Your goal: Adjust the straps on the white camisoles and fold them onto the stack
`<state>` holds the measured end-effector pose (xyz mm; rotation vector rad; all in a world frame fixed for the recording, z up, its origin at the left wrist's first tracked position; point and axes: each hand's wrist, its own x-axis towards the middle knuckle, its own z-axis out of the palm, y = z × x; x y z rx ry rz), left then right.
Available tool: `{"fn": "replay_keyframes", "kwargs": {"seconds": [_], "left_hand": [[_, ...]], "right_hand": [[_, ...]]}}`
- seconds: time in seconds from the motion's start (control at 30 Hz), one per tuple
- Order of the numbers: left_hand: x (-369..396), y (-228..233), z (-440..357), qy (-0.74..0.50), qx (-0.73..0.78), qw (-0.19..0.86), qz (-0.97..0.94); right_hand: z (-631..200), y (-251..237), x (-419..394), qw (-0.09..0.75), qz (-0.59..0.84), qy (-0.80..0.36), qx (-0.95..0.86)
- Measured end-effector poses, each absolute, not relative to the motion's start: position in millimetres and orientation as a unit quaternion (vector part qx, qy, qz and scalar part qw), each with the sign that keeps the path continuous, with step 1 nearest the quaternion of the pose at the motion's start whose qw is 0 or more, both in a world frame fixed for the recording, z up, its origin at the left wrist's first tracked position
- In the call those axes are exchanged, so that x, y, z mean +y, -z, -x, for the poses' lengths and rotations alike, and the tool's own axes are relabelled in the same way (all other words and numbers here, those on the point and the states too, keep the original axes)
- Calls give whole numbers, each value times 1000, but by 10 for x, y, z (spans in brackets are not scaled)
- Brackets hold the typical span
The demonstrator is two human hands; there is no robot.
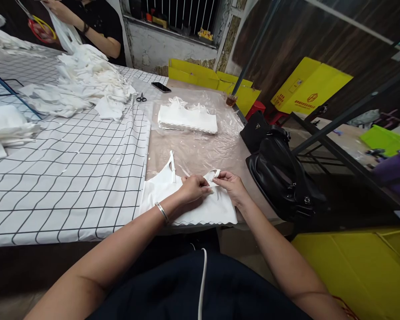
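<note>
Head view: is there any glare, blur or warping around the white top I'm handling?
Head view: the white camisole top and both hands, left hand and right hand, are sharp and evenly lit; mild glare sits on the clear plastic sheet; the wide lens bends the checked tablecloth lines and slants the dark metal frame; the white garment pile is bright, its folds washed out.

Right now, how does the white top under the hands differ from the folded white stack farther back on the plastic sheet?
The white top lies as a single spread piece with straps out; the folded stack is several pieces squared up together. The top sits at the near table edge, the stack farther back. The left hand and right hand pinch the top's strap; nobody touches the stack. Both are white and scallop-edged.
</note>
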<state>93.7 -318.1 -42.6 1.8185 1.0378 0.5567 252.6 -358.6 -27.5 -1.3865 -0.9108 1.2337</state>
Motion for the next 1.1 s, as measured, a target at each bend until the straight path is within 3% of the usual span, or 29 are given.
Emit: {"fn": "replay_keyframes", "kwargs": {"seconds": [0.67,1.1], "left_hand": [[-3204,397,-958,-181,454,415,-767],[-3215,425,-956,-187,442,405,-778]], "right_hand": [[-2414,490,-3686,574,544,-468,-394],[-2524,521,-3703,529,558,-339,-543]]}}
